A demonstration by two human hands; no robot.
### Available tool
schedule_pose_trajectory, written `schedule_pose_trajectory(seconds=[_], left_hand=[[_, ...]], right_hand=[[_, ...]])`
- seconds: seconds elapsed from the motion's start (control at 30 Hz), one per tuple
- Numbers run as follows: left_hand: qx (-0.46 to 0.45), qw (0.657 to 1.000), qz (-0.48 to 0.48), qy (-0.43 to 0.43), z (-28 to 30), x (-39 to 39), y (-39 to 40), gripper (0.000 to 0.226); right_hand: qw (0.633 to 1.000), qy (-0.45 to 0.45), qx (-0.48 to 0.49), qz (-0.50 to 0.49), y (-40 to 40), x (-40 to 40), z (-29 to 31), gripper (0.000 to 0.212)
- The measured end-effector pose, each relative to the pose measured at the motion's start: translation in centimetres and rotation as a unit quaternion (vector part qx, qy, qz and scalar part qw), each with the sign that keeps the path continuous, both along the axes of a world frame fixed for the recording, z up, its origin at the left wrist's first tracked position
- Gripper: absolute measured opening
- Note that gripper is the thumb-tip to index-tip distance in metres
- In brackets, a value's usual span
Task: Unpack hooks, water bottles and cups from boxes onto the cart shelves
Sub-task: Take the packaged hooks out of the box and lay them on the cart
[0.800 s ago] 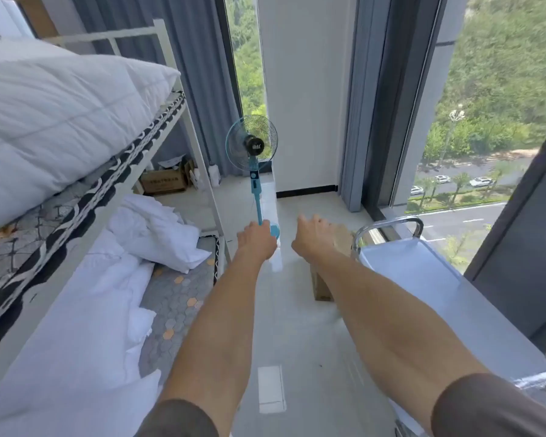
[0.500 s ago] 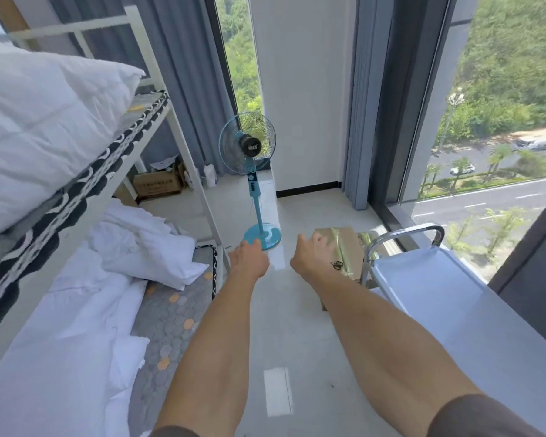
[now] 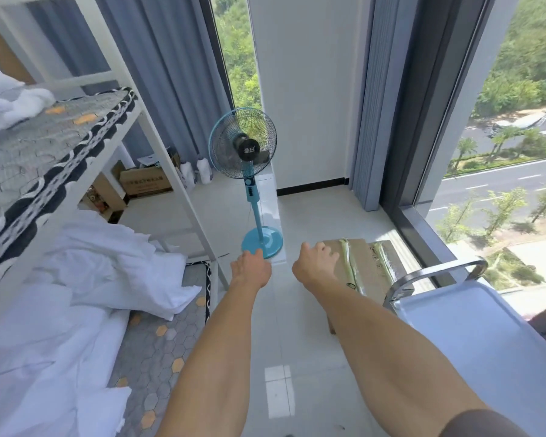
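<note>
Both hands reach forward at mid-frame with bare forearms stretching up from the bottom edge. The left hand (image 3: pixel 251 269) hangs over the floor tiles with loosely relaxed fingers, holding nothing. The right hand (image 3: pixel 315 262) has its fingers spread and relaxed, at the near left edge of the taped cardboard box (image 3: pixel 364 266); whether they touch it I cannot tell. The box sits on the floor just right of the right hand, against the cart handle (image 3: pixel 435 275), with the cart's top shelf (image 3: pixel 473 335) at lower right. Beyond the left hand stands a blue fan (image 3: pixel 243 146). Compared with half a second ago, the box shows more fully and the right hand's fingers are more open.
</note>
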State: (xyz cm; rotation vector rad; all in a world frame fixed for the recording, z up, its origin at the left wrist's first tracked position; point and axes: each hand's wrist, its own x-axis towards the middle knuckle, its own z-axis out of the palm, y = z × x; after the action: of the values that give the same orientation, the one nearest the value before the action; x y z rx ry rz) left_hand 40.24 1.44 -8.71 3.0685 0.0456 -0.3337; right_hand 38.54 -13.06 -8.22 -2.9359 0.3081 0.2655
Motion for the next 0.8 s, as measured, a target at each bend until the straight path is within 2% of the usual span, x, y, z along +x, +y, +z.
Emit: schedule_pose_trajectory(seconds=[0.2, 0.53, 0.8], left_hand=[[-0.002, 0.999, -0.030, 0.019, -2.3, 12.7, 0.3, 0.042], [-0.031, 0.996, -0.076, 0.046, -2.8, 34.5, 0.5, 0.041], [0.009, 0.987, -0.143, 0.073, -5.2, 49.1, -3.0, 0.040]], right_hand=[[1.000, 0.021, -0.017, -0.010, 0.6, 11.6, -2.3, 0.033], [0.998, 0.027, -0.008, -0.064, 0.7, 31.6, -3.2, 0.030], [0.990, 0.060, 0.016, -0.125, -2.1, 44.7, -5.4, 0.031]])
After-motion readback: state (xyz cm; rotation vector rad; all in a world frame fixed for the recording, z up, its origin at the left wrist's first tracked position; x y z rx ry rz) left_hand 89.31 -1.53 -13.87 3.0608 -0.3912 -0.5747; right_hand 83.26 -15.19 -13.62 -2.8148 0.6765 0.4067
